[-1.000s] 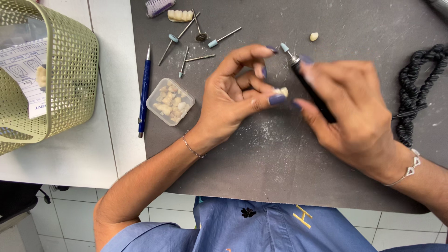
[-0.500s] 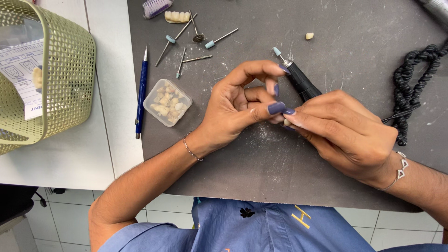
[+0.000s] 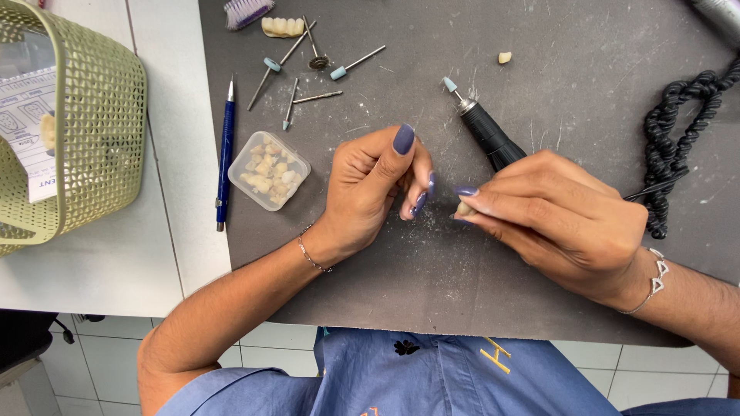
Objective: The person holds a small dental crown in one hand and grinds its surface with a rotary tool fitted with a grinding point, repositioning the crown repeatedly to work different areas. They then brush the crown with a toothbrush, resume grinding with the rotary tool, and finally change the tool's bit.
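My right hand (image 3: 563, 219) is wrapped around a black rotary handpiece (image 3: 489, 135), whose pale blue tip points up and to the left over the dark mat (image 3: 432, 277). Between its thumb and forefinger it also pinches a small cream tooth piece (image 3: 463, 208). Just left of it, my left hand (image 3: 370, 192) rests on the mat with the fingers loosely curled and the thumb raised. Nothing shows in that hand, and its fingertips are a short gap from the tooth piece.
A small clear tub of tooth pieces (image 3: 269, 170) and a blue pen (image 3: 224, 150) lie to the left. Several burs (image 3: 308, 69), a tooth row (image 3: 282, 27) and a purple brush (image 3: 247, 11) lie at the back. There is a green basket (image 3: 85, 131) far left, a coiled black cable (image 3: 671, 146) right and a loose tooth (image 3: 504, 57).
The tooth piece has passed from my left fingertips to my right thumb and forefinger. My hands have drawn slightly apart, and the handpiece has tilted away from the left hand.
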The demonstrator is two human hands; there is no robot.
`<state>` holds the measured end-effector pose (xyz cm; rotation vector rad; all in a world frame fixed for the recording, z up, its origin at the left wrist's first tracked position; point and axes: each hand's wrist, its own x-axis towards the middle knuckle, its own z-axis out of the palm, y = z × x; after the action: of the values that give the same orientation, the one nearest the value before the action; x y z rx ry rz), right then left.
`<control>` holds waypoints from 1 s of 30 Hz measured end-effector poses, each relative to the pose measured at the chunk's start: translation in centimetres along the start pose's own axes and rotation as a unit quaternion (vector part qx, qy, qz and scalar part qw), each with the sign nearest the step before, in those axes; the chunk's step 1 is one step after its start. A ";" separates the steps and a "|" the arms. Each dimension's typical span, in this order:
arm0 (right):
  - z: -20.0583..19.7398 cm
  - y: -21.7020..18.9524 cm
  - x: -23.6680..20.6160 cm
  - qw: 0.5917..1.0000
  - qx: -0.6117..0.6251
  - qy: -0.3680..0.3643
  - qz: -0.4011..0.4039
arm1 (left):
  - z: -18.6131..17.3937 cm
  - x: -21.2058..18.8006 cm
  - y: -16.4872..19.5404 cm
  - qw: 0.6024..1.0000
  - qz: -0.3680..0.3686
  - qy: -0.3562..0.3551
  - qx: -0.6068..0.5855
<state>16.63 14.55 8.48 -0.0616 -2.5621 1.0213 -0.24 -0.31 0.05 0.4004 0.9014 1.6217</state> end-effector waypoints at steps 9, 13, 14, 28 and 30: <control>0.2 0.2 -0.3 0.999 -0.042 0.024 0.010 | -0.1 0.4 -0.4 0.989 0.058 -0.130 0.033; 0.2 0.4 -0.5 0.999 -0.038 0.024 0.010 | -0.2 0.3 -0.5 0.991 0.041 -0.125 0.029; 0.2 0.4 -0.4 0.999 -0.036 0.025 0.008 | -0.3 0.3 -0.5 0.991 0.044 -0.124 0.032; 0.0 1.8 -1.1 0.984 0.168 -0.021 0.061 | -0.3 0.2 -0.3 0.989 0.012 -0.143 -0.023; 0.0 2.3 -1.3 0.970 0.222 -0.043 0.085 | -0.3 0.0 -0.2 0.987 0.000 -0.156 -0.028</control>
<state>17.63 16.03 6.50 -0.1201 -2.3694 1.6737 -0.30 -0.36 -0.32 0.5962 0.6180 1.5279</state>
